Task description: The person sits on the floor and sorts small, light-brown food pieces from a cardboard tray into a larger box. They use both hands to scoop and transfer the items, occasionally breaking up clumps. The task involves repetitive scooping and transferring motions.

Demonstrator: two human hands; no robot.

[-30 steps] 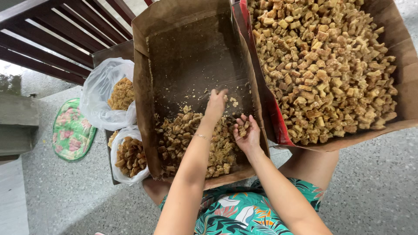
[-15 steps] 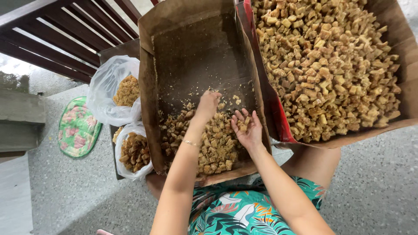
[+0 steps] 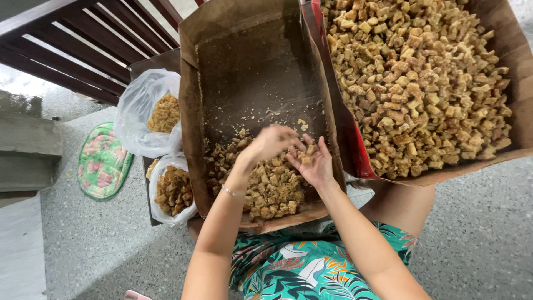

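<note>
Over the cardboard box [image 3: 250,72], whose long axis runs away from the person, the left hand [image 3: 272,141] and right hand [image 3: 315,165] pinch fried chunks [image 3: 266,183].

A grey speckled floor [image 3: 477,233] runs underneath. At upper left stands a dark wooden slatted railing [image 3: 83,50], daylight showing between its bars. A green floral mat [image 3: 102,162] lies beside a grey concrete ledge [image 3: 28,155].

Left hand [image 3: 273,141] hovers over brown fried chunks [image 3: 266,186] in near cardboard box [image 3: 244,66]; right hand [image 3: 313,164], palm up, cups a few pieces. Fuller box [image 3: 516,89] right; two plastic bags [image 3: 150,119] of chunks left.
</note>
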